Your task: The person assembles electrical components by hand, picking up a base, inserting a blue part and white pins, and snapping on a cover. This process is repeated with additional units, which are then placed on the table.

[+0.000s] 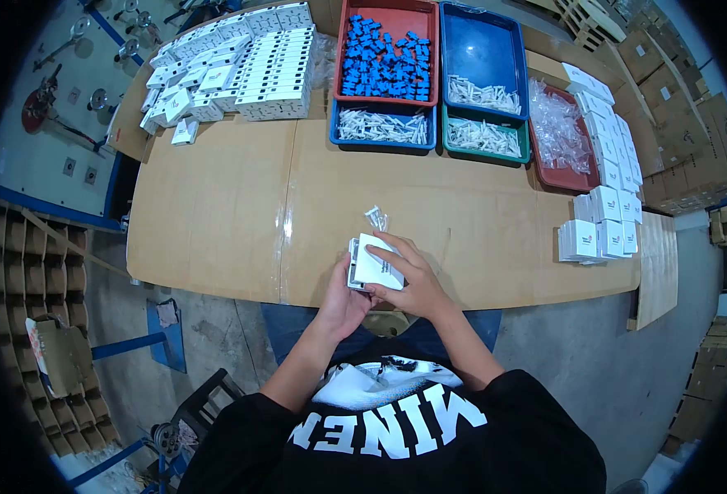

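Observation:
Near the table's front edge, both hands hold a white square box [377, 263] with small print on its face and a darker strip along its left side. My left hand [344, 300] supports it from the left and below. Across its top and right side lie the fingers of my right hand [415, 280]. A few small white plug-like pieces [376, 217] lie on the cardboard just beyond the box. My hands partly cover the box, so its underside is hidden.
Stacked white units [277, 74] fill the back left. Trays hold blue parts [385, 62] and white plugs [382, 127], [484, 137]. A red tray [566, 175] carries clear plastic bags [558, 132]. White boxes [579, 240] line the right side of the cardboard-covered table [207, 214].

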A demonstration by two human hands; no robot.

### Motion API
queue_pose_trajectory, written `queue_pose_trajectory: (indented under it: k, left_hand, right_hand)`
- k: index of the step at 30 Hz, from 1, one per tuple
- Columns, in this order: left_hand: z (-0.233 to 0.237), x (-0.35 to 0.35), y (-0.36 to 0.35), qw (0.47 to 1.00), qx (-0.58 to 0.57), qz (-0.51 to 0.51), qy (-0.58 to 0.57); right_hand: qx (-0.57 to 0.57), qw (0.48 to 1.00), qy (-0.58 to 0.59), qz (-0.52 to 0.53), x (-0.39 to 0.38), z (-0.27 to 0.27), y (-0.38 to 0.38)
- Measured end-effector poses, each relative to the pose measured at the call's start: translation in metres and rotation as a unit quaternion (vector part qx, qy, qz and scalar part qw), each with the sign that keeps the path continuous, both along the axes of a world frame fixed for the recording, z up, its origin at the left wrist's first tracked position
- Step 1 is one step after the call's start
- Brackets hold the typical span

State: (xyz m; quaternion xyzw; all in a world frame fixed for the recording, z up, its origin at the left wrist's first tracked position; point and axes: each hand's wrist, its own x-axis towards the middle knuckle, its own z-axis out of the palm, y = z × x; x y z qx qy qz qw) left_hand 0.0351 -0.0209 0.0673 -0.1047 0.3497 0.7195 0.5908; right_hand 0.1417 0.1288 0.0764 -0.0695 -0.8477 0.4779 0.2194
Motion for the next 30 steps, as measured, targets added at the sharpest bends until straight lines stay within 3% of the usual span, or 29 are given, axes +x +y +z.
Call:
queue_pose_trajectory:
  k: [17,20,22,23,26,28,30]
  left_hand:
    - [0.001,0.003,0.000,0.997,-0.039,-0.023,0.055]
    - [-0.003,0.001,-0.008,0.993,-0.066,-0.026,0.096]
    - [-0.011,-0.001,-0.012,0.963,-0.097,-0.099,0.233]
    - [-0.012,-0.001,-0.013,0.962,-0.097,-0.098,0.234]
    - [-0.014,0.001,-0.014,0.948,-0.101,-0.098,0.285]
    - [-0.014,0.010,-0.014,0.951,-0.072,-0.097,0.285]
    - [-0.011,0.020,-0.010,0.942,-0.057,-0.112,0.311]
  right_hand:
    - [-0.020,0.999,0.006,0.031,-0.002,-0.010,-0.003]
    - [-0.031,0.999,-0.010,0.030,-0.002,-0.011,-0.001]
    - [-0.032,0.999,-0.014,0.024,-0.003,-0.015,0.000]
    - [-0.031,0.999,-0.013,0.025,-0.002,-0.012,0.000]
    - [-0.123,0.991,-0.050,0.023,-0.005,-0.007,0.004]
    - [-0.299,0.954,-0.015,-0.004,-0.006,-0.017,0.013]
    - [-0.320,0.944,-0.037,-0.066,-0.014,-0.019,0.014]
